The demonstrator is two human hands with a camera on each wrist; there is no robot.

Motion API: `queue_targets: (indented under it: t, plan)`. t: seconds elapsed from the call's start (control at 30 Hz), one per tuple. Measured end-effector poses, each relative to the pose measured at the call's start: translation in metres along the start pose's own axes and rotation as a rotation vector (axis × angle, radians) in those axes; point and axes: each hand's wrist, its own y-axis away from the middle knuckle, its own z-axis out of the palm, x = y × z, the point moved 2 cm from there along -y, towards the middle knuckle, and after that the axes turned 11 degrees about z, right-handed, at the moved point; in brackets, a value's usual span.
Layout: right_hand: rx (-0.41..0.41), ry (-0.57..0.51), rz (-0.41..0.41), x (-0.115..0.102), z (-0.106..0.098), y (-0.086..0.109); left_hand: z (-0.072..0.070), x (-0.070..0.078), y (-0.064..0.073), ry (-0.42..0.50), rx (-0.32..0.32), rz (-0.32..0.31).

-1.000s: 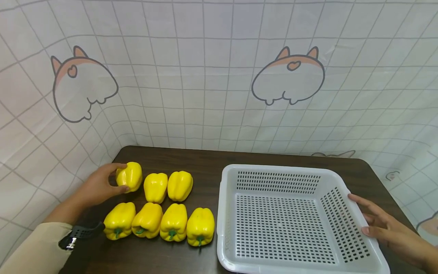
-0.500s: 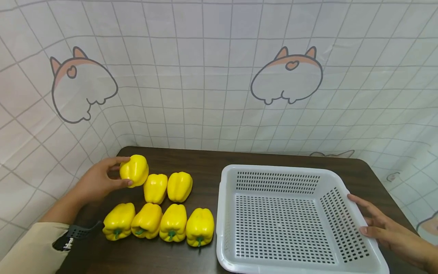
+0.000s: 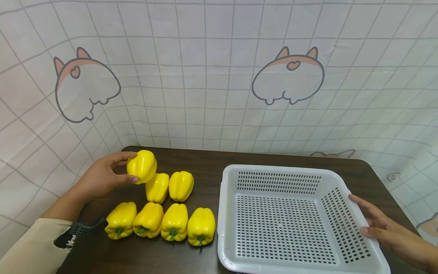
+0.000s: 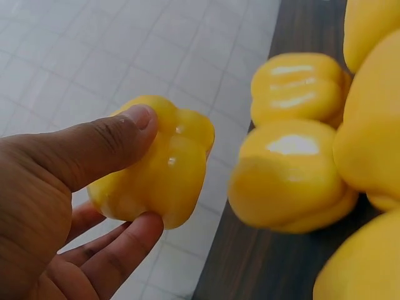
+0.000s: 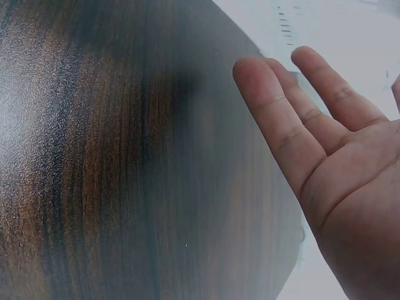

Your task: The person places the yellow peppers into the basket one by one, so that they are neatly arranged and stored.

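In the head view my left hand (image 3: 104,176) holds a yellow bell pepper (image 3: 143,166) between thumb and fingers, raised above the back left of the table. The left wrist view shows the thumb across this bell pepper (image 4: 178,162), with fingers on its opposite side. Two more bell peppers (image 3: 181,186) lie just to the right of it, one partly covered by the held one. A front row of several bell peppers (image 3: 201,226) has green stems facing me. My right hand (image 3: 390,233), fingers loosely extended, rests its fingertips at the right rim of a white perforated basket (image 3: 224,220).
The dark wood-grain table (image 3: 205,160) has rounded back corners. A white grid-patterned cloth (image 3: 219,95) with cartoon animal drawings hangs behind and at both sides. The basket contains nothing and takes up the right half of the table.
My left hand has lifted the bell pepper and moved it right, so it now overlaps the neighbouring one in view. The right hand and basket stay in place.
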Motion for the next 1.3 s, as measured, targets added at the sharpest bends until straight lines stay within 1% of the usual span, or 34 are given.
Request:
queue_targets:
  t: [0.1, 0.17, 0.23, 0.33, 0.4, 0.47, 0.63, 0.7, 0.77, 0.87, 0.97, 1.1, 1.2, 1.3]
  plan:
    - [-0.006, 0.008, -0.008, -0.001, 0.001, 0.001, 0.001, 0.009, -0.003, 0.014, -0.007, 0.016]
    - [0.007, 0.014, -0.002, -0.001, 0.001, 0.001, 0.003, 0.016, -0.005, 0.021, -0.012, 0.028]
    - [0.011, 0.031, -0.013, -0.001, 0.001, 0.001, 0.005, 0.022, -0.008, 0.029, -0.017, 0.050]
    - [0.014, 0.033, -0.007, -0.002, 0.001, 0.002, 0.008, 0.032, -0.011, 0.055, -0.022, 0.088]
    - [0.010, 0.030, 0.001, -0.002, 0.001, 0.002, 0.011, 0.037, -0.012, 0.070, -0.026, 0.107]
    - [-0.013, 0.015, 0.005, -0.003, 0.001, 0.002, 0.013, 0.042, -0.014, 0.084, -0.030, 0.116]
    - [-0.097, -0.016, -0.011, -0.005, -0.002, 0.004, 0.018, 0.050, -0.016, 0.090, -0.029, 0.119]
    - [-0.114, -0.021, -0.012, -0.005, -0.003, 0.004, 0.020, 0.052, -0.017, 0.094, -0.029, 0.112]
    - [-0.110, -0.015, -0.013, -0.005, -0.004, 0.004, 0.022, 0.055, -0.017, 0.103, -0.031, 0.099]
    - [-0.082, -0.002, -0.010, -0.005, -0.004, 0.003, 0.026, 0.060, -0.017, 0.147, -0.034, 0.095]
    - [-0.065, 0.000, -0.038, -0.006, -0.002, 0.002, 0.030, 0.067, -0.016, 0.187, -0.034, 0.099]
    - [-0.047, -0.010, -0.104, -0.007, -0.001, 0.000, 0.035, 0.074, -0.016, 0.229, -0.040, 0.098]
    - [-0.039, 0.008, -0.162, -0.006, -0.002, 0.000, 0.039, 0.076, -0.017, 0.237, -0.044, 0.105]
    - [-0.046, 0.009, -0.205, -0.006, -0.002, -0.001, 0.042, 0.077, -0.018, 0.225, -0.050, 0.126]
